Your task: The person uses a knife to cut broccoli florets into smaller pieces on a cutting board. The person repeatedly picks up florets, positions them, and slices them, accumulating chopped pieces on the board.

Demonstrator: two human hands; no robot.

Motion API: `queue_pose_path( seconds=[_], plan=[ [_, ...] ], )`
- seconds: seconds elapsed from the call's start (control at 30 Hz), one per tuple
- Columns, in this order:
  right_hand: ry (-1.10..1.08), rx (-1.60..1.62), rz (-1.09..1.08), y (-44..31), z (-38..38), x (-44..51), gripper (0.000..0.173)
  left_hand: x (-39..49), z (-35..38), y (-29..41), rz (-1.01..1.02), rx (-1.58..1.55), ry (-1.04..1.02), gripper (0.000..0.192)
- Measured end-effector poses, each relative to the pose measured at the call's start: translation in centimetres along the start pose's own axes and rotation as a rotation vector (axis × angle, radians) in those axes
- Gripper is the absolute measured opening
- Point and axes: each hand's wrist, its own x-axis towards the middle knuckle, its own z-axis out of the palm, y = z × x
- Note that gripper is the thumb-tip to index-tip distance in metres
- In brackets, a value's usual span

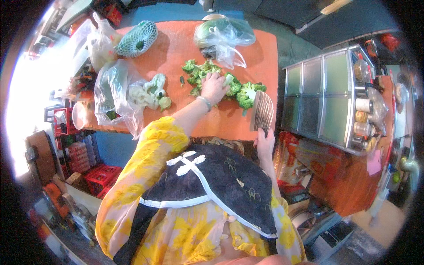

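Note:
My left hand [213,87] lies over cut broccoli florets [195,71] on the orange tabletop [212,122], fingers bent down among them; whether it grips a piece is hidden. In my right hand [265,140] is a cleaver [263,111], its broad, streaked blade pointing away from me. Just beyond the blade lies a larger broccoli piece [246,96] with its pale cut side showing. A small dark green scrap [182,80] sits left of the florets.
Plastic-bagged produce [225,33] stands at the far side. At left are a vegetable in foam netting [137,39], plastic bags [112,89] and a crumpled pale cloth [149,91]. A glass-panelled cabinet [319,96] stands at right, red crates [102,179] at lower left.

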Motion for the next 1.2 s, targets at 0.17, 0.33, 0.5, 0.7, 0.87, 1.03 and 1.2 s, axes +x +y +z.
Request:
queue_pose_path(
  seconds=[0.17, 0.33, 0.5, 0.7, 0.87, 1.03, 1.2],
  plan=[
    [-0.034, 0.015, -0.014, 0.7, 0.3, 0.5, 0.010, 1.8, 0.9, 1.6, -0.272, -0.050, -0.106, 0.040],
    [-0.014, -0.185, -0.138, 1.3, 0.6, 1.2, 0.016, 0.6, -0.9, -0.3, -0.079, -0.371, -0.038, 0.040],
    [-0.112, -0.009, -0.062, 0.1, 1.5, 0.3, 0.011, -4.6, -4.0, -3.5, -0.149, -0.760, -0.060, 0.039],
    [-0.268, -0.202, -0.067, -0.8, 3.8, 0.3, 0.018, -8.9, -3.5, -8.3, -0.145, -0.676, -0.083, 0.039],
    [-0.365, -0.549, -0.294, -0.6, 7.1, 0.8, 0.024, -10.3, -0.8, -9.8, -0.147, -0.767, -0.077, 0.036],
    [-0.386, -0.591, -0.473, -0.7, 8.9, 0.6, 0.024, -12.0, -0.1, -8.3, -0.170, -0.314, 0.190, 0.046],
    [-0.380, -0.621, -0.454, -0.4, 9.2, 0.8, 0.024, -12.9, 0.0, -7.2, -0.375, -0.308, 0.285, 0.058]
  ],
)
